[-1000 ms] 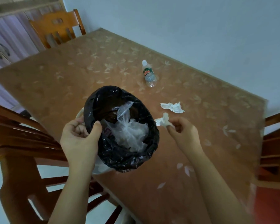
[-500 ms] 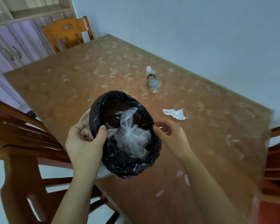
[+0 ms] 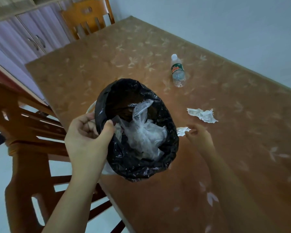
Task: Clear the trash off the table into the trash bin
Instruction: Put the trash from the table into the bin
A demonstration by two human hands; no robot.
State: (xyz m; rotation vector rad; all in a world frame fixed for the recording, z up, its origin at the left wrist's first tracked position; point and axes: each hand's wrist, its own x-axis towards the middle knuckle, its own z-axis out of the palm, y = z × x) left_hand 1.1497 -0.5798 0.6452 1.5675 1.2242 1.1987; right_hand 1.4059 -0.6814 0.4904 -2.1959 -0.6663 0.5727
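Note:
My left hand (image 3: 89, 137) grips the near-left rim of the trash bin (image 3: 168, 158), which is lined with a black bag and held over the table's left edge. A crumpled clear plastic bag (image 3: 144, 133) lies inside it. My right hand (image 3: 199, 137) is just right of the bin, its fingertips pinching a small white tissue scrap (image 3: 182, 131) beside the rim. A larger torn tissue (image 3: 202, 115) lies on the table beyond that hand. A clear plastic bottle (image 3: 178, 71) with a green and red label lies on its side farther back.
The table (image 3: 242, 148) has a brown flower-patterned cover and stands against a pale wall. Wooden chairs stand at the left (image 3: 29, 148) and at the far end (image 3: 87, 17). Cabinet doors (image 3: 23, 41) are at the back left.
My right hand has drawn back a little from the bin's rim, and the tissue scrap shows at its fingertips again. My left hand keeps its grip on the bin.

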